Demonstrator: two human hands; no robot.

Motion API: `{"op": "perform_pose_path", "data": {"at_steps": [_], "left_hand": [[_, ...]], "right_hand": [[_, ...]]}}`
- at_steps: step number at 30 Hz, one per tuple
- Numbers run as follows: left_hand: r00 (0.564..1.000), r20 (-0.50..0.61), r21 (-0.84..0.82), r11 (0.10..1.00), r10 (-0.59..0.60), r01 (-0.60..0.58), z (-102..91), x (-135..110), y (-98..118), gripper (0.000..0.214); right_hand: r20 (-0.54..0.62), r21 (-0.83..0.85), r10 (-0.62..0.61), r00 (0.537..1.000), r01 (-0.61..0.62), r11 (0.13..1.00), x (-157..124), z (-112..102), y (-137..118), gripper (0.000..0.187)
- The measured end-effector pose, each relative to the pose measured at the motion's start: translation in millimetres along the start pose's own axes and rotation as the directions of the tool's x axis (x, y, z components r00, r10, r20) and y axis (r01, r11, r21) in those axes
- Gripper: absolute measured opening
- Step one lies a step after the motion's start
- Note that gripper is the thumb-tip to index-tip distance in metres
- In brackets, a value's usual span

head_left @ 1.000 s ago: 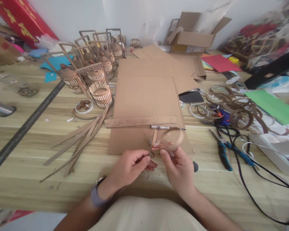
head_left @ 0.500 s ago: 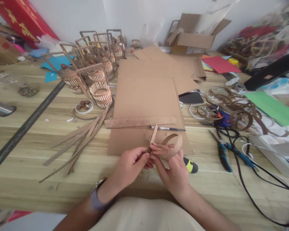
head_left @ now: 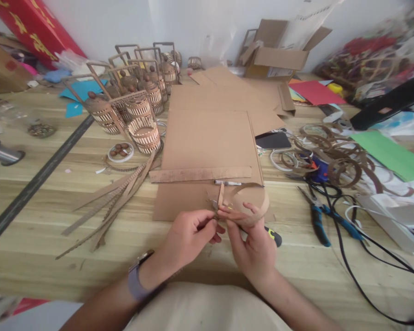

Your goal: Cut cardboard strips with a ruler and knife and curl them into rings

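A curled tan cardboard strip (head_left: 262, 204) is held between my two hands, over the near edge of a cardboard sheet (head_left: 182, 197). My left hand (head_left: 195, 232) pinches the strip's end, its thumb and fingertips pressed together. My right hand (head_left: 253, 243) grips the strip close by, with the loop arching over its fingers. Just beyond the fingertips lie a pen (head_left: 227, 183) and a long flat cardboard strip (head_left: 200, 174). A black and yellow-green tool handle (head_left: 274, 236) shows partly behind my right hand.
Small woven-looking cardboard baskets (head_left: 145, 133) with tall handles stand at the back left. Loose strips (head_left: 113, 207) fan out on the left. On the right lie pliers (head_left: 317, 220), black cables (head_left: 345, 257), coiled strips (head_left: 345, 170) and a green sheet (head_left: 393, 154).
My right hand has shifted slightly right, away from the left, and its fingers have loosened. The strip's loop has opened wider. My left hand stays nearly in place.
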State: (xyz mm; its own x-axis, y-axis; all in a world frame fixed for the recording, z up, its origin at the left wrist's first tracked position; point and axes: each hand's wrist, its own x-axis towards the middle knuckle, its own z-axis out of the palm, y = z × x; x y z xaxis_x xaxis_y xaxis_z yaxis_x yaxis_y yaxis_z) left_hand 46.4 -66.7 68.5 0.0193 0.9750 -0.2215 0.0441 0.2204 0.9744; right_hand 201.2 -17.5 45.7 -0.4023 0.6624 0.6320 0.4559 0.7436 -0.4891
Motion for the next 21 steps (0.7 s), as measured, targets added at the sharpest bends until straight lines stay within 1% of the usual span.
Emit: {"op": "perform_pose_path", "data": {"at_steps": [2,4,5,6,7,9,12,17,21], "left_hand": [[0.999,0.034,0.001,1.0,0.001,-0.001,-2.1,-1.1,1.4,0.024],[0.998,0.059,-0.01,1.0,-0.013,0.014,-4.7,-1.9,3.0,0.023],[0.997,0.067,-0.018,0.999,-0.025,0.027,-5.9,-1.8,3.6,0.023],[0.997,0.074,-0.027,0.999,-0.037,0.039,-6.9,-1.5,3.8,0.023],[0.996,0.082,-0.033,0.998,-0.046,0.049,-7.8,-0.8,3.9,0.023],[0.994,0.096,-0.032,0.998,-0.051,0.054,-8.9,1.2,3.2,0.025],[0.993,0.109,-0.016,0.999,-0.046,0.048,-9.4,4.0,2.2,0.031],[0.999,0.036,0.104,0.994,-0.017,0.013,-7.6,4.5,2.9,0.031],[0.998,0.057,0.092,0.995,0.041,-0.046,-6.2,2.7,3.7,0.031]], "right_hand": [[0.001,0.098,0.119,0.993,-0.119,0.988,-1.6,0.4,1.2,0.014],[0.003,0.227,0.235,0.972,-0.23,0.946,-4.0,2.1,2.4,0.013],[0.006,0.266,0.27,0.963,-0.262,0.928,-5.2,3.0,2.8,0.013],[0.003,0.276,0.277,0.961,-0.267,0.923,-6.3,3.7,3.2,0.013],[-0.002,0.259,0.252,0.968,-0.243,0.935,-7.0,4.1,3.3,0.013],[-0.005,0.19,0.151,0.988,-0.148,0.971,-6.9,3.4,3.2,0.015],[0.025,0.118,0.04,0.999,-0.042,0.992,-3.2,1.1,2.3,0.019],[0.042,0.014,-0.04,0.998,0.04,0.999,4.1,1.2,2.0,0.016],[0.019,-0.029,-0.052,0.998,0.052,0.998,3.6,1.6,1.4,0.015]]}}
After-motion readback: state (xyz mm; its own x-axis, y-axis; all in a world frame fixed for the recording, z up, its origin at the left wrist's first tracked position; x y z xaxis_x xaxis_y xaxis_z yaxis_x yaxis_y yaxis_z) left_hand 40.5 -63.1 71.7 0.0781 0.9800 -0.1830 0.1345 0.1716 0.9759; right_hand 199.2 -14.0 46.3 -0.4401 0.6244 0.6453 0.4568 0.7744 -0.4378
